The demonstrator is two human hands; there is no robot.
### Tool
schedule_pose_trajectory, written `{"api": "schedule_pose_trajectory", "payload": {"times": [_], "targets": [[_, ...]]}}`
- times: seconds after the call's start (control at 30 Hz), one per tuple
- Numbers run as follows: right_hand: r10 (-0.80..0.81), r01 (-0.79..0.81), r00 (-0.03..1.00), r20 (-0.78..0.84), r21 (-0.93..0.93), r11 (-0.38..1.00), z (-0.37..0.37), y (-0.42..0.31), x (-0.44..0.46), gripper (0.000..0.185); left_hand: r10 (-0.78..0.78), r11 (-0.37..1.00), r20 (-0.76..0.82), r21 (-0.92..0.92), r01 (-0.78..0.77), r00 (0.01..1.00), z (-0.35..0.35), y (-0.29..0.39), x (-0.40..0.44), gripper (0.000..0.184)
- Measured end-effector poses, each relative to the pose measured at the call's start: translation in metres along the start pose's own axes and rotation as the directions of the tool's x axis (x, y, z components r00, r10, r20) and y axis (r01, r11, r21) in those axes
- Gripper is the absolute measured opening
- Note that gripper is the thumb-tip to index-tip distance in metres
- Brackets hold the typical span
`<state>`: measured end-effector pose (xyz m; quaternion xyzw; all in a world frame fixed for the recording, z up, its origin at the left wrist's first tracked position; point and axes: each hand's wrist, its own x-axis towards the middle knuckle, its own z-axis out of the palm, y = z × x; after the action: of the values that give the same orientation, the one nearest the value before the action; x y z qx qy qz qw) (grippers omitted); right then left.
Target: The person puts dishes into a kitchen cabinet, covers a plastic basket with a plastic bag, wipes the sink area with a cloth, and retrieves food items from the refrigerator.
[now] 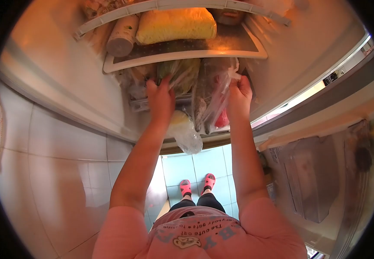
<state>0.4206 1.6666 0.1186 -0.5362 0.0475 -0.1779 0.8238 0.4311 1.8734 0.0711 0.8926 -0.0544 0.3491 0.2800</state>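
Observation:
My right hand [240, 93] pinches the bunched white top of a clear plastic bag [215, 101], which hangs in the refrigerator's lower compartment with something red or pink inside. To its left, my left hand [161, 98] reaches in among the bags with its thumb and fingers apart. Its fingertips touch or lie close to a clear bag of something green [180, 71]; exact contact is hard to make out. Below that hand, another clear plastic bag [189, 137] droops over the compartment's front edge, with something pale yellow in its upper part.
Above the bags, a glass shelf with a white rim [182, 56] holds a yellow package [176, 26] and a white cylindrical container [122, 36]. A curved white shelf edge [174, 5] crosses higher up. The open door [277, 151] stands at right, with a clear bin [310, 172] on it.

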Motion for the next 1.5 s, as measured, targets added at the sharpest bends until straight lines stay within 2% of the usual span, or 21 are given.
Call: {"api": "schedule_pose_trajectory", "payload": {"times": [0.13,0.27,0.33,0.47,0.5,0.57,0.67,0.7,0.77,0.83,0.87,0.93,1.0,1.07,1.1,1.13,1.17,1.2,1.27,1.4,1.5], "targets": [[-0.137,0.137,0.990,-0.016,-0.021,0.990,-0.017,-0.013,-0.016,0.009,-0.099,0.994,0.010,-0.043,0.100,0.995,0.014,0.017,0.006,0.052],[-0.135,0.131,0.989,-0.059,-0.053,0.990,-0.012,-0.037,-0.043,0.009,-0.203,0.979,0.066,0.000,0.204,0.977,0.028,0.034,0.009,0.051],[0.006,-0.020,0.993,-0.115,-0.117,0.993,-0.010,-0.051,-0.057,0.008,-0.186,0.983,0.084,0.016,0.185,0.979,0.029,0.031,0.007,0.051],[0.080,-0.088,0.996,-0.049,-0.205,0.975,-0.034,-0.046,-0.082,0.011,-0.076,0.994,0.069,0.085,0.071,0.995,0.015,0.023,-0.004,0.056],[0.055,-0.054,0.998,-0.004,-0.270,0.961,-0.039,-0.046,-0.089,0.012,-0.075,0.994,0.068,0.082,0.069,0.995,0.002,0.031,-0.008,0.056],[0.029,-0.015,0.999,0.036,-0.333,0.943,-0.046,-0.049,-0.104,0.014,0.063,0.975,-0.006,-0.213,-0.062,0.998,-0.049,0.058,-0.012,0.059],[-0.016,0.228,0.927,0.374,-0.528,0.818,-0.051,-0.060,-0.123,0.018,0.333,0.896,0.307,-0.398,-0.198,0.892,-0.109,0.096,-0.023,0.076],[-0.015,0.228,0.927,0.375,-0.531,0.816,-0.045,-0.068,-0.127,0.018,0.392,0.876,0.406,-0.440,-0.200,0.826,-0.119,0.106,-0.029,0.082],[0.016,0.442,0.782,0.624,-0.571,0.691,-0.026,-0.083,-0.138,0.016,0.401,0.886,0.452,-0.413,-0.212,0.797,-0.133,0.116,-0.040,0.093],[-0.037,0.550,0.725,0.687,-0.547,0.631,-0.015,-0.081,-0.150,0.018,0.262,0.902,0.661,-0.426,0.065,0.703,-0.136,0.110,-0.054,0.098],[-0.068,0.597,0.688,0.723,-0.510,0.619,-0.006,-0.085,-0.153,0.019,0.233,0.842,0.561,-0.526,0.124,0.795,-0.137,0.105,-0.063,0.082],[-0.098,0.642,0.646,0.757,-0.470,0.606,0.005,-0.086,-0.156,0.020,0.165,0.890,0.566,-0.439,0.125,0.808,-0.144,0.092,-0.089,0.069],[-0.031,0.615,0.550,0.835,-0.379,0.692,0.009,-0.078,-0.158,0.019,0.098,0.928,0.564,-0.349,0.129,0.820,-0.150,0.076,-0.112,0.057],[0.015,0.505,0.579,0.815,-0.373,0.779,0.009,-0.058,-0.141,0.025,0.118,0.935,0.455,-0.351,0.056,0.883,-0.154,0.063,-0.131,0.033],[-0.057,0.504,0.692,0.719,-0.426,0.751,0.007,-0.040,-0.115,0.032,0.114,0.935,0.450,-0.351,0.058,0.886,-0.158,0.064,-0.138,0.033],[-0.129,0.491,0.784,0.607,-0.479,0.728,0.003,-0.013,-0.081,0.038,-0.002,0.929,0.398,-0.339,0.149,0.917,-0.163,0.064,-0.146,0.029],[-0.128,0.297,0.937,0.324,-0.548,0.782,-0.005,0.026,-0.044,0.060,-0.121,0.913,0.342,-0.330,0.240,0.932,-0.165,0.066,-0.153,0.026],[-0.245,0.371,0.929,0.279,-0.726,0.579,-0.002,0.024,-0.010,0.062,-0.102,0.915,0.265,-0.354,0.195,0.959,-0.165,0.058,-0.159,0.023],[-0.519,0.480,0.799,0.305,-0.843,0.243,0.000,0.060,0.055,0.068,-0.176,0.901,0.246,-0.349,0.257,0.953,-0.175,0.054,-0.173,0.022],[-0.479,0.582,0.746,0.463,-0.803,0.130,-0.009,0.096,0.127,0.072,-0.294,0.889,0.175,-0.310,0.336,0.940,-0.180,0.051,-0.191,0.021],[-0.302,0.476,0.859,0.413,-0.862,0.176,-0.021,0.118,0.133,0.067,-0.362,0.837,0.158,-0.379,0.394,0.919,-0.181,0.051,-0.202,0.022]]}}
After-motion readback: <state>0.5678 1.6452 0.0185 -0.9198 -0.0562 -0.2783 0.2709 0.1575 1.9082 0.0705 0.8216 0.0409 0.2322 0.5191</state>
